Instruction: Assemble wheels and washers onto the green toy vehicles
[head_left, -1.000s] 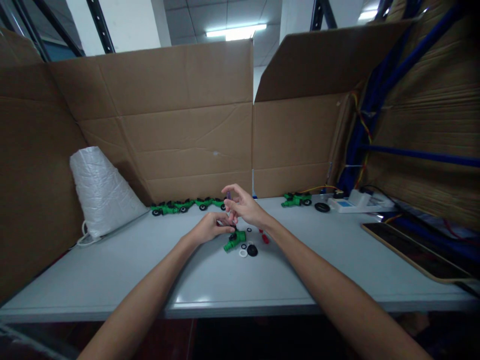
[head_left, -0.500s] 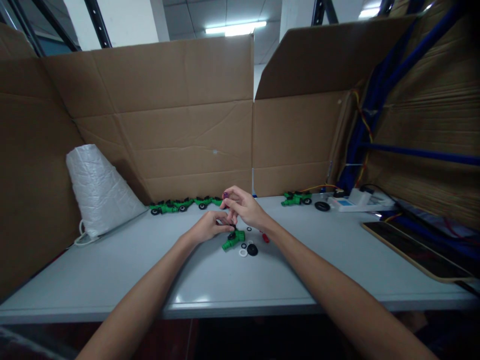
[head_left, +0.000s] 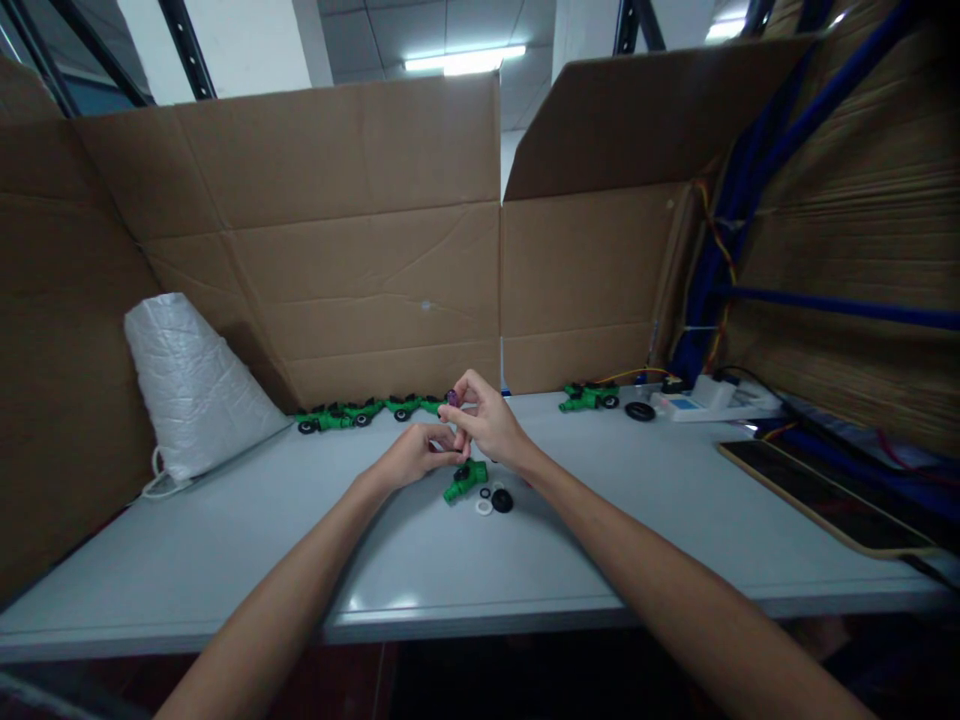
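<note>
My right hand (head_left: 489, 420) is raised over the table, its thumb and fingers pinched on a small dark purple part (head_left: 453, 398). Just to its left and lower, my left hand (head_left: 420, 455) has its fingers bent together above the green plastic fitting (head_left: 465, 482); what they hold, if anything, is hidden. That fitting lies tilted on the table, with a black piece on top. Beside it on the right are a black disc (head_left: 502, 501), a white ring (head_left: 484, 507) and a small black ring (head_left: 485, 493).
Several green fittings with black parts (head_left: 337, 414) line the back left, and another green fitting (head_left: 589, 397) and black rings (head_left: 640, 411) lie back right. A white wrapped bundle (head_left: 199, 390), power strip (head_left: 712, 400) and dark tablet-like panel (head_left: 817, 495) flank the table. Cardboard walls (head_left: 360, 270) enclose it.
My right hand has shifted slightly, with more of the purple part showing at its fingertips. It now covers the red piece seen before. My left hand stays nearly still; the view moved a little.
</note>
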